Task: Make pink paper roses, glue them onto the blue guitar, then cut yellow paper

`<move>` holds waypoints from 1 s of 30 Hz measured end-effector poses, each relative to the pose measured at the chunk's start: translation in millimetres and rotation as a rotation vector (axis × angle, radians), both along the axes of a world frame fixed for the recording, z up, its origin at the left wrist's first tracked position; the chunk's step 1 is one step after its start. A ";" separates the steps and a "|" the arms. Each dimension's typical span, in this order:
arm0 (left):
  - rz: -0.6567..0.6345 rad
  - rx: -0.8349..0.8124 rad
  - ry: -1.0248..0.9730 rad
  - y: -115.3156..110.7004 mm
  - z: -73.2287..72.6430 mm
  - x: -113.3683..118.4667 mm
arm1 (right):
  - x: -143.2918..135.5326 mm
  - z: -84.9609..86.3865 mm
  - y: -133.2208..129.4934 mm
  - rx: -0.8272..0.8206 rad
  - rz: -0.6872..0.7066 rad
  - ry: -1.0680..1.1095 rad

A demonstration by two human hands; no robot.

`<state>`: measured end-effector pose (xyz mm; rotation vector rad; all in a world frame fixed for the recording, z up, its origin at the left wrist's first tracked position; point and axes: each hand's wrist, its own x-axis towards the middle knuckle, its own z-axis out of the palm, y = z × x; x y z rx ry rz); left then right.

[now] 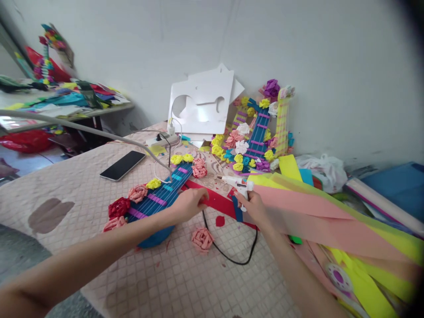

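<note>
My right hand [253, 205] grips a white hot glue gun [244, 189] by its handle, with the nozzle pointing left. My left hand [192, 203] has its fingers curled together above a red strip [220, 201]; whatever they may pinch is too small to make out. Beneath my left forearm lies a blue paper guitar [155, 198] with purple and turquoise bars, white strings, and red, pink and yellow crepe paper flowers along its edge. A loose pink paper flower [202, 239] lies on the tablecloth, near a black cord [232, 261] looping below my hands.
A black phone [122, 165] and a power strip [162, 139] lie at the left. White cut-out boards [202, 99] and finished paper guitars [258, 132] lean on the wall. Pink and yellow crepe paper sheets [308, 207] and a tape spool [338, 278] cover the right. A white cable [99, 132] crosses the left.
</note>
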<state>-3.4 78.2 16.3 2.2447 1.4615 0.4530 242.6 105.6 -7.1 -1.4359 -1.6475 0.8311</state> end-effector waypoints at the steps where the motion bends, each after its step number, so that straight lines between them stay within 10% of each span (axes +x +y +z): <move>1: 0.011 0.001 -0.018 1.4 3.1 -7.9 | -0.1 0.9 -0.6 0.001 0.000 -0.003; 9: 0.082 -0.022 -0.047 6.2 23.5 -69.8 | -2.7 1.8 -1.5 0.006 0.021 -0.013; 19: 0.041 -0.117 -0.120 -36.7 30.3 -92.6 | -3.7 10.3 -21.5 0.082 -0.022 0.008; 30: 0.355 -0.101 -0.251 -94.2 30.6 -138.3 | 0.8 13.1 -47.2 0.107 -0.002 0.021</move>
